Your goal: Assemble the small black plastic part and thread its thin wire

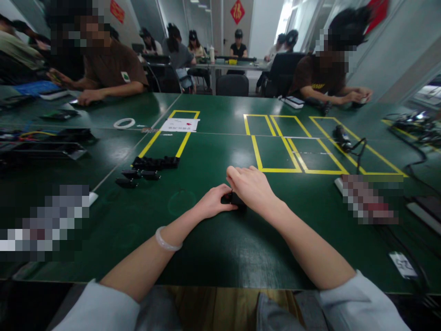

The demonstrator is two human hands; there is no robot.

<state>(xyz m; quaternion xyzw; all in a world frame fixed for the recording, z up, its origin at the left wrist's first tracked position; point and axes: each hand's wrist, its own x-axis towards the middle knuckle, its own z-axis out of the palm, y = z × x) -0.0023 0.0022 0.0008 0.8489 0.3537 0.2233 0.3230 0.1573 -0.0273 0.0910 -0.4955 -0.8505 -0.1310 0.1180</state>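
Near the front-middle of the green table (213,257), both hands are meeting over one small black part (233,199). The part is sitting flat on the table surface, between the two hands, mostly covered; only a dark sliver is showing between thumb and fingers.

Left hand (215,202) is coming in from the left, fingers curled, fingertips pinching the left end of the part. White bracelet (167,241) is sitting on that wrist. Right hand (253,186) is arching over from the right, knuckles up, thumb and forefinger closing on the part's top and right side. So both hands are gripping the same piece, touching each other at the fingertips.

Long axis of the part is looking roughly left-right, across the person, but too much is hidden to be sure. Neither hand is clearly nearer; both are already on it.

Up and to the left, well apart from the hands, a row of similar black parts (155,162) is lying at the near end of a yellow tape rectangle (182,142), with a few loose ones (136,177) just beside it. A white tape roll (124,122) and a printed sheet (179,124) are lying farther back. More yellow outlines (275,169) are marking the table to the right, behind the right hand. Other people are sitting along the far edge.
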